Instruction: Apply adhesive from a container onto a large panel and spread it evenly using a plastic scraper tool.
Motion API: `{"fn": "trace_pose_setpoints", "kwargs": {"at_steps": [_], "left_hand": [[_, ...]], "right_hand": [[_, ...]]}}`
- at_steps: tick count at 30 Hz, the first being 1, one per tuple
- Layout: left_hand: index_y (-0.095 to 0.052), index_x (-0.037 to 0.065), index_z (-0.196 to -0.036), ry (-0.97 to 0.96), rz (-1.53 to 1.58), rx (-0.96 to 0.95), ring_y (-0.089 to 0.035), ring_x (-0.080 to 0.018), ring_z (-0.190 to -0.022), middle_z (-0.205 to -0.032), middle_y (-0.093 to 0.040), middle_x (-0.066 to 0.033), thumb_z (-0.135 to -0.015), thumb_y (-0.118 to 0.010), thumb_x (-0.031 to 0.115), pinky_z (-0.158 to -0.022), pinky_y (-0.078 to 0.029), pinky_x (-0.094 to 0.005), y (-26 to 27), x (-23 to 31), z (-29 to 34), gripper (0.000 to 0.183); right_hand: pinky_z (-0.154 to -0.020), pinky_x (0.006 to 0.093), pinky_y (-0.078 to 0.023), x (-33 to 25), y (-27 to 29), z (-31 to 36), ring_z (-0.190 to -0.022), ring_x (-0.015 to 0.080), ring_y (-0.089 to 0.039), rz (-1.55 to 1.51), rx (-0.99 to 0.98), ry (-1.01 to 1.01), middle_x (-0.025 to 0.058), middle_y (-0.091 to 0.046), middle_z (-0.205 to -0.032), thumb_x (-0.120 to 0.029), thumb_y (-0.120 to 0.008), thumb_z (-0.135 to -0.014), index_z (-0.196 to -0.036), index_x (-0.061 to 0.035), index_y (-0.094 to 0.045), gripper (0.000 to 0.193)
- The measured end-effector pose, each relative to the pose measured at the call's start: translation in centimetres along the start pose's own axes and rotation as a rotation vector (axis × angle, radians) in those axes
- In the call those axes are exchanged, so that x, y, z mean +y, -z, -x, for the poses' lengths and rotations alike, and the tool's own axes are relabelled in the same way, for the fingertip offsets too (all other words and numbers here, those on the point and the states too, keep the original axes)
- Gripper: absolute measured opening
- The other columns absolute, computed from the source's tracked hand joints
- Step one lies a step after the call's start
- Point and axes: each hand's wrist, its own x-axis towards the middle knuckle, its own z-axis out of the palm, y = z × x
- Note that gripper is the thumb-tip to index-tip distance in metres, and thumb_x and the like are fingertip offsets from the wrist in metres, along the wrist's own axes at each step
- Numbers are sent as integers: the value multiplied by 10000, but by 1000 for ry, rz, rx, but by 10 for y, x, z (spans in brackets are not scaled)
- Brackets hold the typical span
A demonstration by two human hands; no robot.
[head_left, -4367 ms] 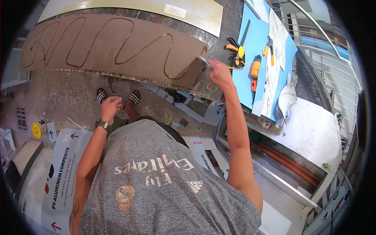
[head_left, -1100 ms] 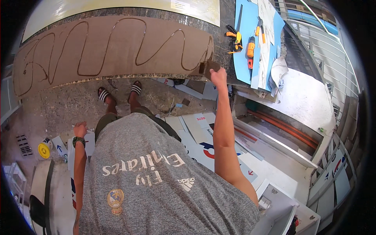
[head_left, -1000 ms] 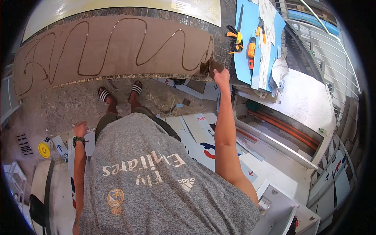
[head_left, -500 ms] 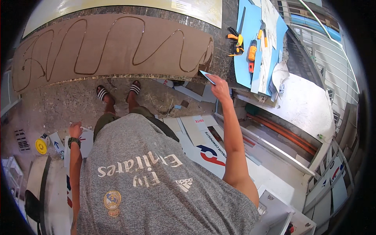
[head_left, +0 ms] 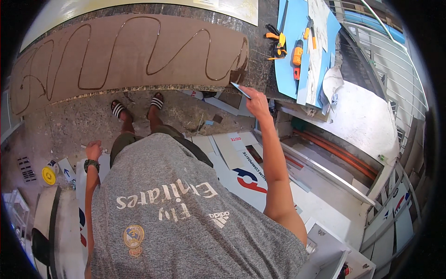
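A long brown board (head_left: 104, 56) lies on the dark workbench, with a wavy line of brown glue (head_left: 153, 65) running along it. At the board's near right corner the glue is spread into a dark patch (head_left: 238, 75). My right hand (head_left: 258, 104) is closed on a thin light-blue spreader (head_left: 240, 90), its tip at the board's near edge beside that patch. My left hand (head_left: 94, 149) hangs low at my left side, away from the board. Its fingers are curled, and a small thin thing shows beside them; I cannot make out what it is.
Right of the board lie a black and yellow clamp (head_left: 280, 39), an orange drill (head_left: 298, 56) and a cutter (head_left: 308, 29) on blue and white sheets (head_left: 285, 76). Sheet offcuts (head_left: 227, 149) cover the floor behind me. A yellow-lidded tub (head_left: 49, 175) lies at left.
The view has shifted slightly, so the board sits further left. The spreader has turned more edge-on in my right hand. My left hand has risen a little.
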Motion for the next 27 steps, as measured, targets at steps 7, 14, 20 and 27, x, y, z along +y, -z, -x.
{"fn": "trace_pose_setpoints", "kwargs": {"at_steps": [7, 14, 20, 27], "left_hand": [[-762, 98, -1140, -156, -286, -27, -682, -218, -959, -1037, -744, -52, -725, -730, 82, -825, -527, -316, 11, 8, 0, 416], [-759, 89, -1137, -75, -82, -49, -682, -206, -938, -1022, -739, -50, -738, -733, 101, -807, -523, -302, 19, 1, 3, 400], [-750, 58, -1082, -90, 136, 62, -674, -212, -759, -931, -722, -72, -790, -730, 133, -648, -523, -307, 1, -8, -6, 302], [-749, 50, -1039, 160, 611, 37, -664, -215, -677, -903, -719, -88, -829, -722, 161, -569, -514, -313, -14, -26, -10, 239]], "right_hand": [[-765, 413, -546, -3, -6, -7, -877, 367, -705, -8, -1, -16, 67, -752, -1138, 39, -557, -801, -1259, -154, -721, 524], [-704, 450, -533, -8, 10, -11, -806, 385, -690, -212, 83, -216, 74, -763, -1034, -36, -586, -865, -1218, -164, -733, 404], [-702, 426, -529, -19, -4, -9, -791, 377, -688, -114, -8, -250, 101, -760, -997, -56, -597, -886, -1211, -140, -736, 362], [-687, 434, -527, -27, 7, -17, -768, 378, -677, -65, 56, -116, 106, -752, -957, -67, -596, -875, -1186, -163, -743, 357]]}}
